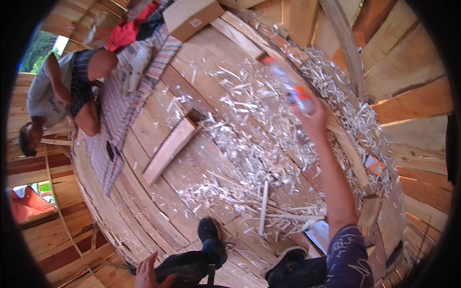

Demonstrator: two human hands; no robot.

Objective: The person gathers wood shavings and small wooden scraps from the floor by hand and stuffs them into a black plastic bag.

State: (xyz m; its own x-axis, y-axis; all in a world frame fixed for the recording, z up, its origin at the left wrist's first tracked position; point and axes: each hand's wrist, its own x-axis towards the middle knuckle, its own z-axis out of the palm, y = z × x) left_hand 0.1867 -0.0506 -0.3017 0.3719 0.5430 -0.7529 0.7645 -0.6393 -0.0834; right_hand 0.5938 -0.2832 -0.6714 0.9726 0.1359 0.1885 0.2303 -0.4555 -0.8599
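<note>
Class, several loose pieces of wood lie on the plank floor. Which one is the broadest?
The short flat board left of the shavings, lying diagonally beside the striped mat. The thin sticks near the person's shoes are far narrower.

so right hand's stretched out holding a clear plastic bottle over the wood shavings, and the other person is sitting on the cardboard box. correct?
Not quite. The head view shows the other person sitting on a striped mat, not on the cardboard box, which lies apart at the mat's far end. The rest holds: the right hand is stretched out holding a clear plastic bottle over the wood shavings.
</note>
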